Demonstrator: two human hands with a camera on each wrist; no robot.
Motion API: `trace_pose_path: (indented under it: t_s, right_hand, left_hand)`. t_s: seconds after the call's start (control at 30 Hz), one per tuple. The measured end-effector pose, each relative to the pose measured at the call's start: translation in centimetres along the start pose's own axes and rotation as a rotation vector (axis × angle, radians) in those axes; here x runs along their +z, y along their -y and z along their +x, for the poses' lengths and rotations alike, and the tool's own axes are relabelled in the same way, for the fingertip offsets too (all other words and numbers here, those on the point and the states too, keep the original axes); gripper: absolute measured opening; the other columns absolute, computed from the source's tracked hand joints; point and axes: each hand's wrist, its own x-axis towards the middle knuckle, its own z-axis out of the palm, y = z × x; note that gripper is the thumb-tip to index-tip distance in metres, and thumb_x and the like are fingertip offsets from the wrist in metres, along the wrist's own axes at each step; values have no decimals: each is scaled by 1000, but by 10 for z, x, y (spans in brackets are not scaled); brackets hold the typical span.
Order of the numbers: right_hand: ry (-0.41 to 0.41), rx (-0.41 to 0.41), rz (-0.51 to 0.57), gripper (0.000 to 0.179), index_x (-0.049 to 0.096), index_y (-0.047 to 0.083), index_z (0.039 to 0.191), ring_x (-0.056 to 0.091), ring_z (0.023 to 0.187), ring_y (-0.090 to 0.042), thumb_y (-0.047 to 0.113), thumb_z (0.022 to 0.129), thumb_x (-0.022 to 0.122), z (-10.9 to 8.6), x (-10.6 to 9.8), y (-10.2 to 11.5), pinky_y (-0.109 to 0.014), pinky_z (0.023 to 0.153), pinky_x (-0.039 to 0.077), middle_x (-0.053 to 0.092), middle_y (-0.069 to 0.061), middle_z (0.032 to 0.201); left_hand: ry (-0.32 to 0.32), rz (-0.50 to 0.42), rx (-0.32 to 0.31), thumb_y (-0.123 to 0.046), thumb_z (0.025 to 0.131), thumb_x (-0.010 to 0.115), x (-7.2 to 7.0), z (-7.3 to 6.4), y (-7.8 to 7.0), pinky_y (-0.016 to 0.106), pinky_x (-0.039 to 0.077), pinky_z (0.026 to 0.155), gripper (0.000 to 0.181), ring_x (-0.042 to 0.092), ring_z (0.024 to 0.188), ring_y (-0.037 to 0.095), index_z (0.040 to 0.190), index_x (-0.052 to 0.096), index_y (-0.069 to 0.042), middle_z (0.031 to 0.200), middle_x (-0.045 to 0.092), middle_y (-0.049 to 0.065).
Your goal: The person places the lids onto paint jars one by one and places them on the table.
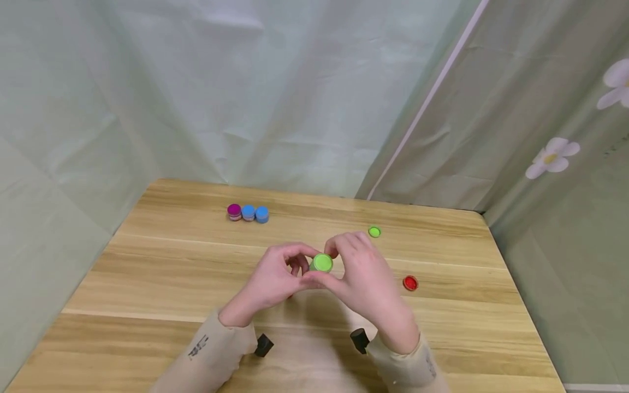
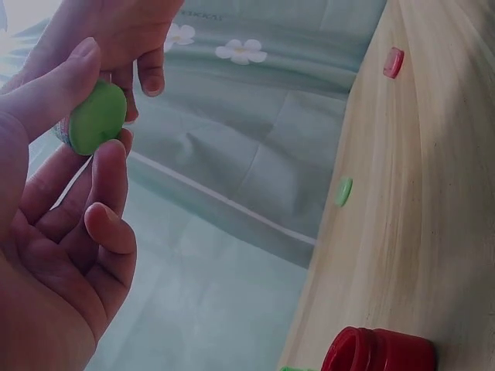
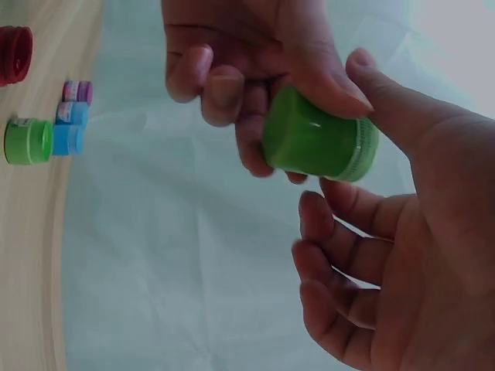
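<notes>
A small green jar (image 1: pixel 322 263) is held up above the table between both hands. My left hand (image 1: pixel 275 275) grips the jar's body, thumb on one side and fingers on the other, as the right wrist view shows. My right hand (image 1: pixel 363 273) pinches the jar's ribbed rim end between thumb and index finger, its other fingers loosely curled. In the left wrist view a smooth green end of the jar (image 2: pixel 99 120) faces the camera. Below the hands stand an open red jar (image 2: pixel 379 352) and another green jar (image 3: pixel 29 141), mostly hidden from the head view.
Toward the back left of the wooden table (image 1: pixel 147 262) stand a purple-lidded jar (image 1: pixel 234 212) and two blue jars (image 1: pixel 255 213) in a row. On the right lie a green lid (image 1: pixel 374 232) and a red lid (image 1: pixel 410 283). Curtains (image 1: pixel 295 98) hang behind.
</notes>
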Motion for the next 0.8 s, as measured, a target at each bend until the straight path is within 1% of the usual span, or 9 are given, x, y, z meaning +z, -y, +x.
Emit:
trace_pose_path:
  t_s: [0.1,0.2,0.23,0.3,0.4,0.47,0.57,0.7,0.8]
  right_hand:
    - [-14,16,-6,58,63,15,103,58,104,-22,59,78,92,0,1,1,-37,86,52,64,5,101]
    - [-11,-16,6,65,68,15,118,59,112,-23,62,78,90,1,0,0,-40,93,53,67,3,111]
    - [-5,-41,20,67,68,15,126,59,116,-23,60,81,89,1,-1,-1,-41,96,52,68,2,118]
    - [16,-114,62,62,65,16,141,56,127,-25,50,92,83,1,-5,-3,-43,105,49,65,0,133]
    - [48,-227,133,46,60,16,150,50,139,-26,27,106,69,1,-10,-6,-45,115,42,58,-1,150]
    - [56,-278,160,41,60,14,151,49,142,-27,13,110,59,2,-13,-7,-44,118,38,58,-1,152]
    - [52,-316,165,40,63,13,148,51,141,-26,5,111,52,4,-14,-8,-42,119,37,62,0,149]
    - [52,-335,160,39,67,14,144,53,138,-26,3,109,56,5,-14,-8,-40,118,38,66,0,144]
    - [54,-335,154,41,68,15,143,54,137,-25,0,106,60,5,-14,-9,-40,116,41,66,1,141]
  left_hand:
    - [1,-2,1,-12,82,96,0,0,-1,24,41,58,33,58,69,20,112,81,-12,82,69,-1]
    - [-2,-9,-3,-8,82,94,0,0,-1,25,43,57,34,58,68,19,113,80,-10,80,68,-1]
    - [-5,-7,-6,-8,83,94,-1,0,0,25,43,56,34,57,68,19,114,80,-9,79,68,0]
    - [-10,-12,-20,-8,84,92,-2,0,0,25,44,57,33,58,69,19,115,80,-9,80,69,-1]
    - [-12,-22,-39,-11,86,92,-4,0,1,26,45,61,32,60,73,19,116,79,-10,84,70,-2]
    - [-8,-29,-45,-12,87,91,-5,-1,0,26,45,64,32,62,76,19,117,79,-10,88,72,-2]
    - [4,-44,-30,-12,87,91,-7,-2,-1,27,44,66,33,63,78,21,117,80,-10,92,72,1]
    - [18,-71,5,-7,86,90,-8,-2,0,27,44,67,33,64,77,21,117,80,-9,93,73,4]
    - [23,-86,16,-5,85,91,-8,-2,0,27,49,67,34,65,77,21,118,80,-9,94,74,3]
